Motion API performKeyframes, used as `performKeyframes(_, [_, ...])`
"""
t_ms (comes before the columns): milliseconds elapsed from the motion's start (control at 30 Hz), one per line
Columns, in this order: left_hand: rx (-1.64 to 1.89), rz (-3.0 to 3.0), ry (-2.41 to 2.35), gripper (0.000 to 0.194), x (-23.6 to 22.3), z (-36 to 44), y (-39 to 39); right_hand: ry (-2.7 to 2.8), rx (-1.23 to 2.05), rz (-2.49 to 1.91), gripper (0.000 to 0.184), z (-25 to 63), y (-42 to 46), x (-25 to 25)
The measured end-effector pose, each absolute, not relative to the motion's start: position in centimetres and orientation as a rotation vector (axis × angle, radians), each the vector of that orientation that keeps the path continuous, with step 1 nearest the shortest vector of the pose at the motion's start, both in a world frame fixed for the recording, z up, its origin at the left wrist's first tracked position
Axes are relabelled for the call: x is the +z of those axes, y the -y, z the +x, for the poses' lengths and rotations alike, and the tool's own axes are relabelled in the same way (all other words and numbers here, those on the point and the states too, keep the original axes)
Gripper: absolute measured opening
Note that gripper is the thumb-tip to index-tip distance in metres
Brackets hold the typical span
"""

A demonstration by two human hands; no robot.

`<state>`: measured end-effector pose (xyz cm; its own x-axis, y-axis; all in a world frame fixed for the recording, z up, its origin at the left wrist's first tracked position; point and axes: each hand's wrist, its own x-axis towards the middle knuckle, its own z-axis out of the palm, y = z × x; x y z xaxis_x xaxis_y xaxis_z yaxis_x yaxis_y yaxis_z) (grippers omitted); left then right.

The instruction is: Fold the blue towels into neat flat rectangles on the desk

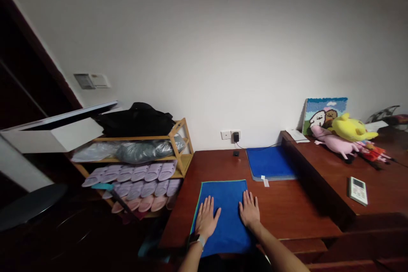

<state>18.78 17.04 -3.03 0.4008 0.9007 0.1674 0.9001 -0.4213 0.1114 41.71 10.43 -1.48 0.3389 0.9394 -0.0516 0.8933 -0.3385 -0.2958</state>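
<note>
A blue cloth with a green edge lies spread flat on the dark wooden table in front of me. My left hand rests flat on its left half with fingers spread, a watch on the wrist. My right hand lies flat on the right half, fingers stretched out. Neither hand holds anything. Behind the cloth, against the wall, sits a stack of folded blue cloths with a white tag.
A bamboo shoe rack with several purple and pink slippers stands to the left, a black bag on top. A raised desk at right carries plush toys, a picture and a white remote. A charger is plugged into the wall socket.
</note>
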Motion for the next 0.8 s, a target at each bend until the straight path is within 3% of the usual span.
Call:
performKeyframes(400, [0.367,2.637,-1.698,0.076,-3.9,18.9,-17.3,1.661,0.313,-2.366,0.069,42.4,-13.4,-1.8])
performKeyframes(667, [0.356,2.759,-1.224,0.066,-2.9,29.9,-17.7,1.756,0.294,-2.354,0.063,42.8,-13.4,-2.2])
performKeyframes(800, [0.331,2.732,-1.213,0.066,-3.2,31.0,-18.5,1.758,0.288,-2.39,0.063,42.8,-13.5,-2.3])
